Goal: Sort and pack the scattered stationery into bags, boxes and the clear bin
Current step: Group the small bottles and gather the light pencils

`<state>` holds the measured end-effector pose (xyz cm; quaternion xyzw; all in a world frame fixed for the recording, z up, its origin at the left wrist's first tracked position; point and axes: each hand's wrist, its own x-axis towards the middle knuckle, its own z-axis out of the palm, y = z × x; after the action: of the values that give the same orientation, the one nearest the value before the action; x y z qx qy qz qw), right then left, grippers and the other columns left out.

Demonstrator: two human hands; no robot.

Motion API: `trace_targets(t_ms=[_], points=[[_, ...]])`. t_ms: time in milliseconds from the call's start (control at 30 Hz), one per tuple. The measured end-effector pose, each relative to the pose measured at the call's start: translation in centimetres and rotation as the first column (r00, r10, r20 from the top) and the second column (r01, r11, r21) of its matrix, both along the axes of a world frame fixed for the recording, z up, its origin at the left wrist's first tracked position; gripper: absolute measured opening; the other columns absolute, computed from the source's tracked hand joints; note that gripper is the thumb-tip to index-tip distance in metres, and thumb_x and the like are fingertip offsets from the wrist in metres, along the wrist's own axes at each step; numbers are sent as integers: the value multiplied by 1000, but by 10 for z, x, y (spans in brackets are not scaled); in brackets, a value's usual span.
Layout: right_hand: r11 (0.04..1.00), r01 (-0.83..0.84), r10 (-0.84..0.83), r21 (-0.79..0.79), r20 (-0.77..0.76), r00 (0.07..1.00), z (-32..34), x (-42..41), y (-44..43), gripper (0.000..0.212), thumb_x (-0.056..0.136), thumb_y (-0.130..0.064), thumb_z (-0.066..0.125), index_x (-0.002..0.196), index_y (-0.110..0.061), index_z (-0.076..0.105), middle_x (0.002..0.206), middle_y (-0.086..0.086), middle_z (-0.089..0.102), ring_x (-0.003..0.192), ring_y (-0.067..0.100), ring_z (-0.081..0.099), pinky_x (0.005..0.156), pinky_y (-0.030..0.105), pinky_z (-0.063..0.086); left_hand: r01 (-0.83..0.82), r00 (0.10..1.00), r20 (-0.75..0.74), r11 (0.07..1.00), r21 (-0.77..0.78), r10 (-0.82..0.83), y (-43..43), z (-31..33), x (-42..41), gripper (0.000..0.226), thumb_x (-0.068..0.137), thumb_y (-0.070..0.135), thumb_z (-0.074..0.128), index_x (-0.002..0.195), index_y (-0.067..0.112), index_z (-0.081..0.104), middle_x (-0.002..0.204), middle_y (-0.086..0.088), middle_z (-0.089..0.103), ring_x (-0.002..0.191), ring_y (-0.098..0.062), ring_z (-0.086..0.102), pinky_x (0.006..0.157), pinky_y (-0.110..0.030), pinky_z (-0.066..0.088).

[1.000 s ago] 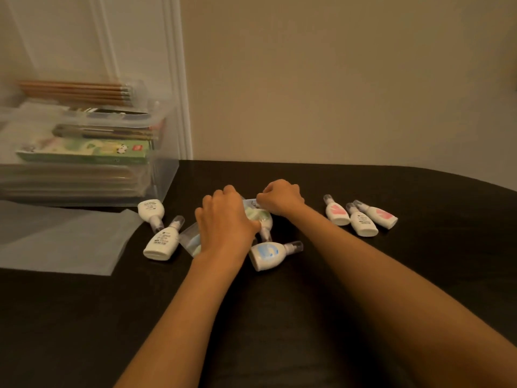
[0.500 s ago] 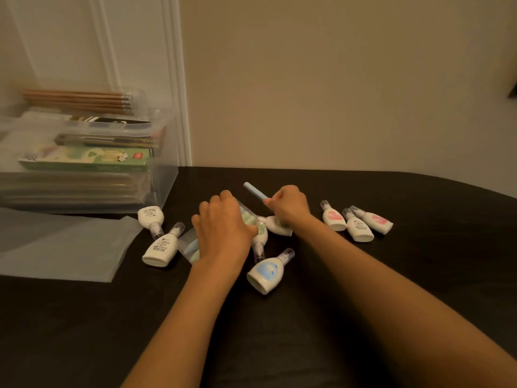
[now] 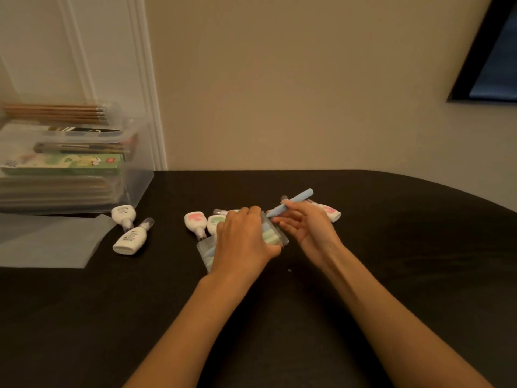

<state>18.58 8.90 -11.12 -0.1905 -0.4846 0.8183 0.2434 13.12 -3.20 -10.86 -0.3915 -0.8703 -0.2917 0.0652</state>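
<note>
Left hand (image 3: 246, 242): centre of the dark worktop (image 3: 391, 261), back of the hand up. Grip curled round a small clear bag (image 3: 275, 236). The bag holds pastel sticks, blue and green, lying side by side. One end of the bag shows to the right of the hand, the other at the near left below the palm. Cannot tell whether the bag rests on the worktop or is lifted off it.

Right hand (image 3: 307, 231): just right of the left hand, palm turned leftward. Grip: thumb and forefinger pinch a light blue pen (image 3: 295, 201); the other fingers are loosely spread and hold nothing. The pen is tilted, its far end up and to the right, its lower end at the bag's far right corner. Contact between pen and bag not resolvable.

Loose on the worktop:
- pink-label bottle (image 3: 195, 221) and green-label bottle (image 3: 215, 222), side by side, just left of the left hand, nozzles toward the near side.
- far pink-label bottle (image 3: 333, 214), beyond the right hand and partly hidden by it.
- white bottle (image 3: 123, 215) and second white bottle (image 3: 129, 240), well to the left, near the bin.

Clear bin (image 3: 140, 189): far left, against the wall. Inside are stacked flat packs and a green box (image 3: 64, 165). Pencils (image 3: 56, 113) lie across the top of the contents. A translucent sheet (image 3: 50, 242) lies flat on the worktop on the bin's near side.
</note>
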Motion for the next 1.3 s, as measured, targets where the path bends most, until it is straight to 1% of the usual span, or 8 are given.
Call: trace_targets(t_ms=[167, 333, 567, 800, 933, 1133, 1233, 1300], points=[[998, -2, -1, 59, 35, 999, -4, 25, 7, 9, 81, -4, 62, 90, -4, 63, 85, 9, 66, 80, 15, 62, 76, 25, 53, 43, 999, -3, 999, 30, -43, 10, -5, 22, 47, 75, 37, 70, 115, 21, 50, 113, 3, 53, 107, -15, 45, 93, -32, 39], [967, -106, 72, 230, 155, 985, -4, 34, 7, 19, 84, -8, 61, 102, -1, 62, 95, 12, 69, 87, 19, 67, 74, 27, 55, 40, 999, -4, 999, 4, -40, 22, -10, 29, 54, 76, 38, 69, 122, 20, 47, 120, 1, 50, 115, -17, 43, 96, -31, 33], [969, 180, -184, 167, 7, 983, -3, 29, 7, 6, 93, -15, 50, 94, -15, 56, 83, 7, 68, 69, 12, 67, 66, 22, 56, 22, 1000, -2, 997, 77, -22, 21, -17, 21, 61, 76, 37, 70, 128, 17, 45, 120, 0, 51, 112, -16, 44, 95, -30, 35], [793, 251, -263, 555, -59, 963, -12, 28, 2, 12, 89, -7, 55, 80, -15, 58, 65, -10, 68, 62, 1, 65, 57, 14, 51, 36, 999, -5, 992, 121, -35, 23, -19, 19, 59, 74, 35, 72, 125, 16, 48, 117, -1, 53, 111, -16, 46, 94, -30, 37], [720, 99, -100, 687, -38, 994, -16, 27, -5, 27, 82, -17, 46, 67, -22, 67, 93, 4, 63, 87, 5, 57, 78, 12, 45, 14, 1000, 12, 986, 168, -16, 18, -18, 16, 53, 71, 33, 74, 117, 14, 54, 111, -2, 57, 103, -15, 49, 87, -27, 37], [939, 66, -35, 337, -99, 994, -19, 27, 0, 50, 93, -18, 23, 83, -8, 71, 93, 5, 73, 98, 15, 62, 91, 30, 44, 10, 999, 32, 971, 241, -18, 14, -14, 12, 52, 71, 37, 75, 114, 17, 53, 108, 0, 55, 93, -7, 43, 76, -21, 35], [972, 86, -67, 217, -94, 993, -17, 33, 11, 35, 79, -1, 36, 85, -8, 69, 106, 15, 66, 80, 17, 62, 75, 28, 49, 5, 995, 89, 921, 391, -43, 16, -8, 15, 76, 70, 43, 74, 133, 18, 39, 123, -1, 49, 108, -10, 43, 84, -21, 35], [951, -128, 130, 280, 13, 991, -15, 36, 13, 41, 68, 4, 38, 98, -7, 64, 103, 13, 62, 61, 10, 52, 58, 21, 43, 10, 993, 97, 858, 514, -70, 16, -4, 16, 81, 71, 47, 70, 138, 19, 32, 121, -4, 49, 106, -11, 43, 81, -17, 33]])
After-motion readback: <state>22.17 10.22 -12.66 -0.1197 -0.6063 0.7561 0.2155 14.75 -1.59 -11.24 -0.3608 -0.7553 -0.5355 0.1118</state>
